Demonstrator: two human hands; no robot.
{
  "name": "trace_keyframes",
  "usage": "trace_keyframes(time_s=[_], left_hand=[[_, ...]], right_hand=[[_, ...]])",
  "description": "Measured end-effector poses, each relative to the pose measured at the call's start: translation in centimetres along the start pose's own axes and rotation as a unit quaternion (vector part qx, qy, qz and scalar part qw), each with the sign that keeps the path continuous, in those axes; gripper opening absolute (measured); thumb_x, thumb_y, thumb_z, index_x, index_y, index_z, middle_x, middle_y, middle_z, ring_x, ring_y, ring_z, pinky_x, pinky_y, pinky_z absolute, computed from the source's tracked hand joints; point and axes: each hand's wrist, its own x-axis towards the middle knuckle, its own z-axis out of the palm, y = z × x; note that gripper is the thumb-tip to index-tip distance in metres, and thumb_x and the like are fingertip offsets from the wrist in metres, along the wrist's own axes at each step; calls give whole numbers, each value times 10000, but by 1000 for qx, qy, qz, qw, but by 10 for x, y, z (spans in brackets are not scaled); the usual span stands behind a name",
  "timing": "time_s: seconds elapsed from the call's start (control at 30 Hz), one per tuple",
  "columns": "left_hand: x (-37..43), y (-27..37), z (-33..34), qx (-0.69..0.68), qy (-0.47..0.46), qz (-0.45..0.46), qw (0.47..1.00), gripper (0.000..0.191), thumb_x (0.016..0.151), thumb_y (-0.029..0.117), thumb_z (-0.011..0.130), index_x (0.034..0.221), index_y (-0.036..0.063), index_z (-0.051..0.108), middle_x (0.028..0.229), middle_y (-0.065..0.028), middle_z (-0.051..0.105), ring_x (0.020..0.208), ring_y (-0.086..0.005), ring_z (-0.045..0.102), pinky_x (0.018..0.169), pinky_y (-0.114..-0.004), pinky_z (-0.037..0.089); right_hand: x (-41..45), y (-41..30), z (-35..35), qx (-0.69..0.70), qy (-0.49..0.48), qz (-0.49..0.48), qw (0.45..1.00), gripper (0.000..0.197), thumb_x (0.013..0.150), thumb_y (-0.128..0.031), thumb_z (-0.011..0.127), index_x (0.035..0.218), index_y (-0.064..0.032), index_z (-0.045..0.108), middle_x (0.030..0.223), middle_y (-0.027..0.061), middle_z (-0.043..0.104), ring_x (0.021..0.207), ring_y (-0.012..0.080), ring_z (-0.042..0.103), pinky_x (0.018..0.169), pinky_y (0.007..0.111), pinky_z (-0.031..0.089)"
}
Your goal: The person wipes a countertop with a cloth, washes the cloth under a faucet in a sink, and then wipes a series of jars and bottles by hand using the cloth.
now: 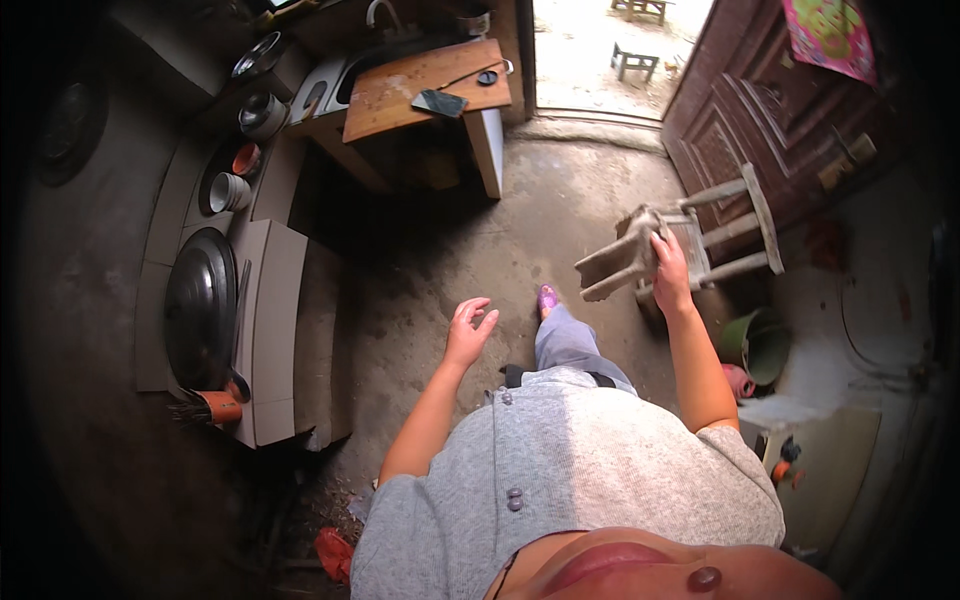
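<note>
My right hand [670,271] grips the edge of a small wooden stool [626,255], which is tilted with its legs pointing left. Just behind and to the right of it stands a worn wooden chair [731,229], partly hidden by my hand and the stool. My left hand [469,332] hangs in front of my body over the concrete floor [450,255]. It holds nothing, its fingers loosely bent and apart. One foot in a purple shoe [548,297] is on the floor between my hands.
A tiled stove [279,337] with a lidded wok [201,307] runs along the left. Ahead, a wooden board [420,82] carries a phone [439,103]. An open brown door [750,112] stands by the bright doorway. A green bucket [756,345] sits at right.
</note>
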Motion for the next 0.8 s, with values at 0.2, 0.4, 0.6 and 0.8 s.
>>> trace_keyframes(time_s=[0.2, 0.4, 0.6, 0.8], left_hand=[[153, 24, -50, -36, 51, -26, 998, 232, 832, 163, 569, 1023, 31, 586, 1003, -46, 578, 816, -130, 563, 720, -237, 447], [324, 63, -127, -449, 44, -191, 872, 396, 896, 340, 452, 1209, 97, 447, 1132, -30, 534, 1022, -145, 506, 822, -308, 400], [531, -29, -231, -513, -128, 195, 826, 321, 882, 265, 453, 1151, 91, 444, 1107, -55, 499, 1021, -150, 483, 861, -288, 403], [725, -22, -268, -636, -16, -122, 762, 234, 876, 227, 435, 1033, 60, 483, 966, -80, 515, 857, -211, 518, 752, -333, 449]], right_hand=[[142, -53, 195, 55, -239, 57, 968, 258, 848, -86, 483, 1095, -29, 532, 904, -28, 561, 807, 59, 485, 722, 185, 380], [253, -59, 377, -102, -442, -96, 886, 230, 811, -61, 436, 1006, -16, 550, 718, -23, 506, 656, 61, 446, 568, 213, 386], [329, -15, 507, -255, -545, -198, 774, 429, 858, -240, 542, 1253, -109, 436, 1047, 105, 511, 983, 205, 499, 792, 292, 432], [548, 74, 534, -399, -191, -68, 894, 250, 854, -260, 524, 899, -27, 606, 705, 82, 600, 693, 169, 581, 626, 260, 451]])
